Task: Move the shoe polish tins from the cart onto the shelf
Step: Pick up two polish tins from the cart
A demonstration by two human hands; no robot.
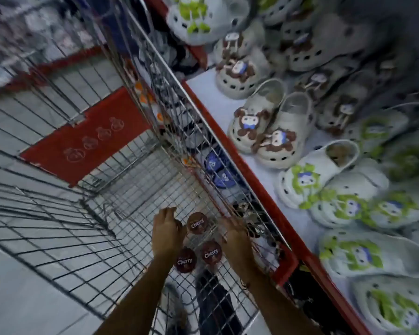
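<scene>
My left hand (166,232) curls loosely, gripping nothing I can see, just left of the far tin (197,223), nearer it than my open right hand (236,240).

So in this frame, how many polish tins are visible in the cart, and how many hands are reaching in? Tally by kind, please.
Brown Cherry polish tins lying on the cart floor: 3, namely far tin, near-left tin, near-right tin
Hands inside the cart: 2, namely left hand, right hand
Total: 5
The left hand may hide a further tin; I cannot tell.
</scene>
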